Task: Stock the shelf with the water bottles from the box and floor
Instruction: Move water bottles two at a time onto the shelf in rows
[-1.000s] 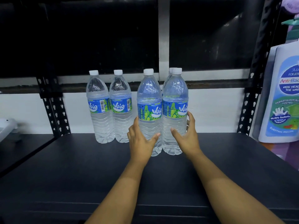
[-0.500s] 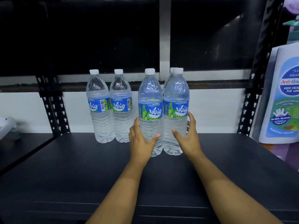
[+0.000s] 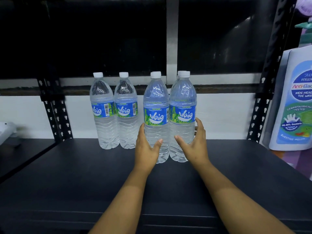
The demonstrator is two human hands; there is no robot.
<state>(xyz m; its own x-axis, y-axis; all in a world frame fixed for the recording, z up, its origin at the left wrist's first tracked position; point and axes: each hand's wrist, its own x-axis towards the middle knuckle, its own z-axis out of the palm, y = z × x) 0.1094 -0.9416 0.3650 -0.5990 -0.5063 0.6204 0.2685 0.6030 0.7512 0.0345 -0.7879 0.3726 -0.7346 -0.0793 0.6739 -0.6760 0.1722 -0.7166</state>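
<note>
Clear plastic fills both grips at the centre of the frame: the left hand (image 3: 146,146) curls round the lower body of one front bottle (image 3: 156,119), the right hand (image 3: 195,142) cups a second front bottle (image 3: 183,115) just beside it. Two more caps peek from behind these. Left of centre stand two further bottles (image 3: 114,112), touching each other. That makes six, all upright on the black shelf (image 3: 84,174). At far right stands a white wash bottle (image 3: 293,102).
</note>
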